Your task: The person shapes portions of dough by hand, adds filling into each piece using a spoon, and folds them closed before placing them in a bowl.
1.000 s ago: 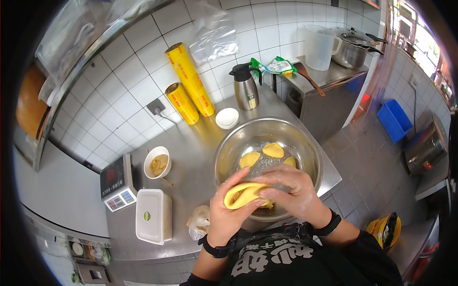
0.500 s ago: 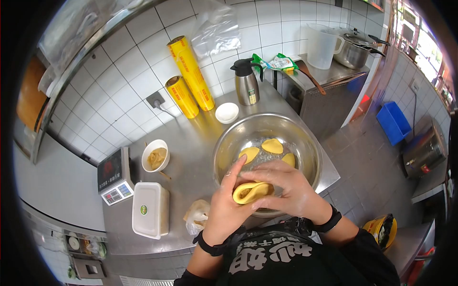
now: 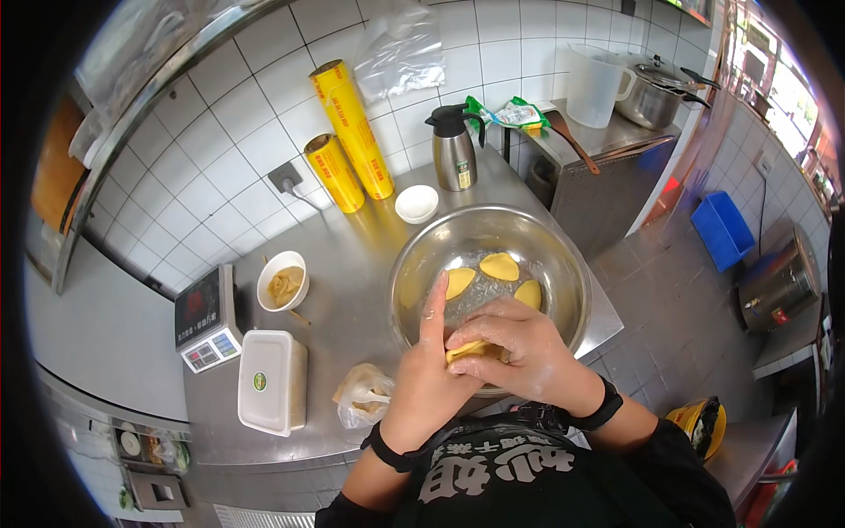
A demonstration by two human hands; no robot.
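Both of my hands meet over the near edge of a large steel bowl [image 3: 563,231]. Between them is a folded yellow dough piece [image 3: 466,350], mostly covered by fingers. My left hand [image 3: 425,374] holds it from the left, its index finger pointing up. From the right, my right hand [image 3: 519,352] pinches the dough's edge with thumb and fingers. Inside the bowl lie a yellow dumpling [image 3: 499,267] at the back, another [image 3: 459,282] at the left and a third [image 3: 528,295] at the right, on a whitish, floury bottom.
On the steel table [image 3: 352,264] are a scale [image 3: 207,317], a bowl with a brownish mass [image 3: 283,282], a lidded box [image 3: 271,383], a plastic bag [image 3: 364,396], a small white bowl [image 3: 416,204], a thermos [image 3: 454,150] and yellow film rolls [image 3: 352,132].
The dough between my hands has gone from open, with its filling showing, to folded nearly closed. My right fingers have come in against its edge. The view has shifted slightly.
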